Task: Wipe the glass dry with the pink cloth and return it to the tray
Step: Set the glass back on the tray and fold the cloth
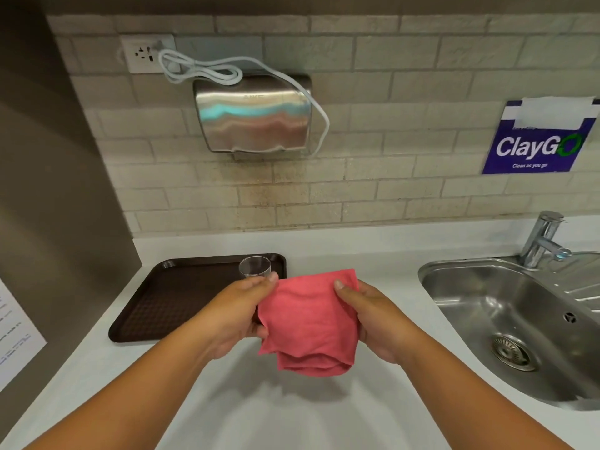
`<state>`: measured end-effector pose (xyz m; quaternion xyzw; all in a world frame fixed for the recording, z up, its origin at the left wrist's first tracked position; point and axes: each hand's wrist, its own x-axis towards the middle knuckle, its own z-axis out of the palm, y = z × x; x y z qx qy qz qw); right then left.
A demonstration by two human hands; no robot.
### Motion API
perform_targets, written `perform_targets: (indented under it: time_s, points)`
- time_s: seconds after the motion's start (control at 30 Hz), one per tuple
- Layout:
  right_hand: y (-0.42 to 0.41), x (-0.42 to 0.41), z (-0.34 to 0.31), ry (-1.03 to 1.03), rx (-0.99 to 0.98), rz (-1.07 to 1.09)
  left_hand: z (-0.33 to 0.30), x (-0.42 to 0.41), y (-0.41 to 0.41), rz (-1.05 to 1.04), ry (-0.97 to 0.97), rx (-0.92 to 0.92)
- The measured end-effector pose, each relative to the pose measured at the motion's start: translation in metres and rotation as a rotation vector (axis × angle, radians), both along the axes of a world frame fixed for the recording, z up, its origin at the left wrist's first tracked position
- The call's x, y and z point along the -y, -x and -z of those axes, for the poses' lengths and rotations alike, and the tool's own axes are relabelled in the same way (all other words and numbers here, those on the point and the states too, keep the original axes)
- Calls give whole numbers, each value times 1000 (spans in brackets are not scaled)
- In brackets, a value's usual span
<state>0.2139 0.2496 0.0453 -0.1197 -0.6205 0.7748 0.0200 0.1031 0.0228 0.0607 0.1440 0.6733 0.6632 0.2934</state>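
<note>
The person holds a clear glass [255, 268] in the left hand [242, 315]. The fingers [271, 277] curl around the glass near its bottom, and the open top points up and away, toward the far wall. Only the top part of the glass shows; the rest is hidden by the hand and the cloth.

The right hand [368, 315] holds the pink cloth [310, 323]. Its thumb pinches the top right edge, and the other fingers are tucked behind, so how tightly they hold is hard to tell. The cloth hangs folded between the two hands. Its left edge touches the left hand, right beside the glass.

Both hands are up in the air above the white counter [266, 414], on the near side.

The glass sits just left of the cloth and stands nearly upright. So to wipe it, the right hand would likely push the cloth left, over or into the open top, while the left hand turns the glass.

The brown tray [168, 306] lies on the counter to the left and a little farther away, partly under the left hand. The left hand is the nearer one to set the glass down there. The steel sink [519, 319] is off to the right.

The glass does not look wiped yet.
</note>
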Motion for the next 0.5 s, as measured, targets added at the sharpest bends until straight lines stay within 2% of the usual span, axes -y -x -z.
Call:
perform_targets:
  time_s: [0.33, 0.5]
  points:
    - [3, -16, 10, -206, 34, 61, 9, -20, 0, -97, 215, -340]
    - [14, -44, 20, -213, 95, 168, 14, -50, 2, -95, 256, -451]
